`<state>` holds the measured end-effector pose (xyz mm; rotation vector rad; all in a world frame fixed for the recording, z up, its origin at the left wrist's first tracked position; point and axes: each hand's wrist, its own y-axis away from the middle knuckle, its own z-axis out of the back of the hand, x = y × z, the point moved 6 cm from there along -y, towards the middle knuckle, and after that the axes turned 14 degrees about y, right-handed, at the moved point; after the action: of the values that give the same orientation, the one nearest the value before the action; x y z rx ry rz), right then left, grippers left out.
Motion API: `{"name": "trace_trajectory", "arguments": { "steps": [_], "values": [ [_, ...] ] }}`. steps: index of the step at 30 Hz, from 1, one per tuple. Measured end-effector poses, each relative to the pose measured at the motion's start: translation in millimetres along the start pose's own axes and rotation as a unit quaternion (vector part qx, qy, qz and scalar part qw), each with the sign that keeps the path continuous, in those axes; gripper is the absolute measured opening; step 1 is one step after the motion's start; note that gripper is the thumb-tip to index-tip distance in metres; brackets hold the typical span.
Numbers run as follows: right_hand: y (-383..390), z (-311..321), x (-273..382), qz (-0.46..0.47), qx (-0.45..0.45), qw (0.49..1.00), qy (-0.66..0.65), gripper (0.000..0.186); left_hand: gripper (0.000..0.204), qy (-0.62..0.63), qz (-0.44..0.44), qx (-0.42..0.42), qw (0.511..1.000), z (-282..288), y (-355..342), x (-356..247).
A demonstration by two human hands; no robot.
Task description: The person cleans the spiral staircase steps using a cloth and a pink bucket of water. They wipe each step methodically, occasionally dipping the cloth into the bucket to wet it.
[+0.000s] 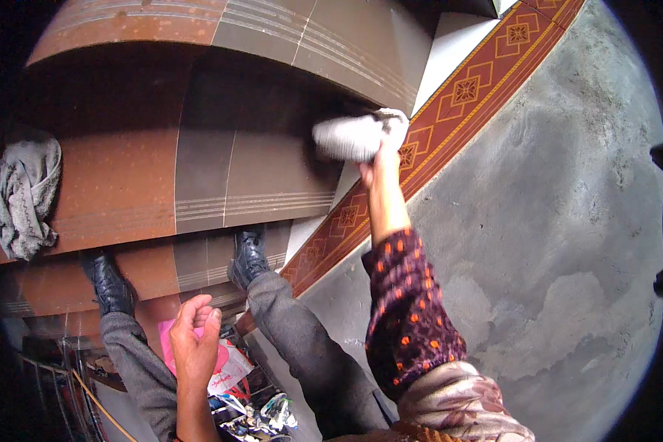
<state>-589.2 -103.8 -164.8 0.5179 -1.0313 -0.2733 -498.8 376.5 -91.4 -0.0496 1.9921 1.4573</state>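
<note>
My right hand [378, 162] grips a white cloth [346, 140], partly blurred, against a tiled stair step [265, 169] near its right end, beside a red patterned tile border [465, 90]. My left hand [197, 337] hangs low in front of me with its fingers curled and nothing visible in them, above a pink item [168, 345]. A crumpled grey towel [26, 195] lies at the left end of the step.
My two dark boots [110, 283] rest on a lower step. Below me are a jumble of footwear or bags [269, 412] and metal bars [48, 387]. A grey concrete wall or slope [538, 258] runs along the right side.
</note>
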Motion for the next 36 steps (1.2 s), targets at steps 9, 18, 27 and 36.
{"name": "trace_trajectory", "arguments": {
  "steps": [9,18,27,36],
  "values": [
    [139.6,-278.4,-14.8,-0.123,0.234,0.927,-0.266,0.012,0.027,-0.025,0.028,0.007,0.999,10.6,-4.4,-16.0],
    [61.6,-174.0,-8.3,-0.14,0.096,0.974,-0.151,0.015,0.026,-0.021,0.025,-0.014,0.999,21.3,-9.0,-5.6],
    [-35.5,-27.4,-12.5,0.094,0.021,0.743,0.662,0.068,0.026,0.017,0.064,0.007,0.998,12.8,-7.3,13.9],
    [57.7,-106.3,-22.7,0.262,0.178,0.731,0.604,0.046,0.017,0.012,0.097,0.023,0.995,-16.5,-10.5,21.8]
  ]
}}
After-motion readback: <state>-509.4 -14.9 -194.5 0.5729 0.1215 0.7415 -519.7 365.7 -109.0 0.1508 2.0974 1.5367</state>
